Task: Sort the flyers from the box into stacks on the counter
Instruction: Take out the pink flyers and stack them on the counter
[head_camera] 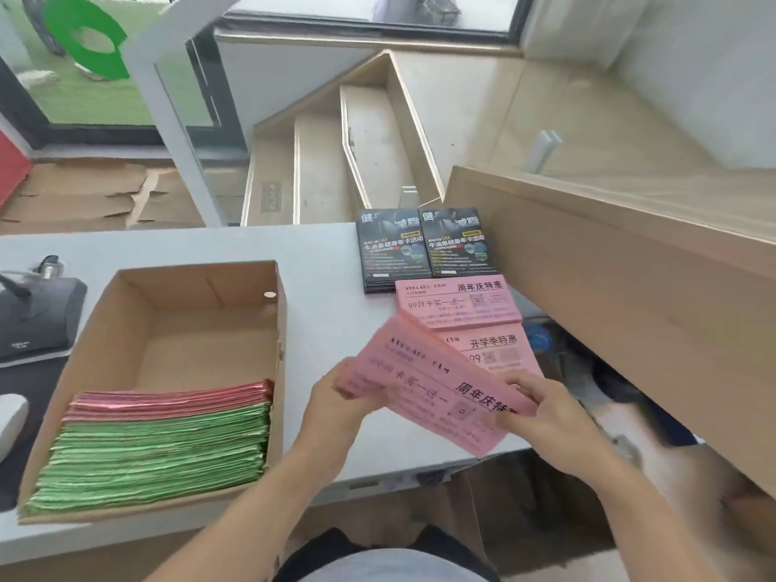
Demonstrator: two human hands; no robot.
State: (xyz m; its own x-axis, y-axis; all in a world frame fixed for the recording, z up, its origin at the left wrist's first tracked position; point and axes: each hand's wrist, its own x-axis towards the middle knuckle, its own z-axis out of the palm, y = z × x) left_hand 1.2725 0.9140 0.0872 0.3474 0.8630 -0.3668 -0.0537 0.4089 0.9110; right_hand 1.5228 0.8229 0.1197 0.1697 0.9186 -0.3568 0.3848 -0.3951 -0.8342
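- I see the pink flyers held in the air above the tabletop's near edge, just right of the box, tilted toward the sorted stacks.
- My left hand grips the bundle's left end with fingers curled round it; my right hand pinches the right end, thumb on top.
- The bundle looks like several loose sheets; I judge that a weak pinch lets some fan out and slide off the near edge to the floor.
- Two pink stacks sit at the tabletop's right edge: the anniversary stack and the school-season stack. They look alike, so I could misfile on colour alone.
- The school-season stack lies close to the right edge; a careless drop may nudge it over.
- The black flyers sit at the far edge, touching the pink ones.
- Green and pink flyers remain in the box.
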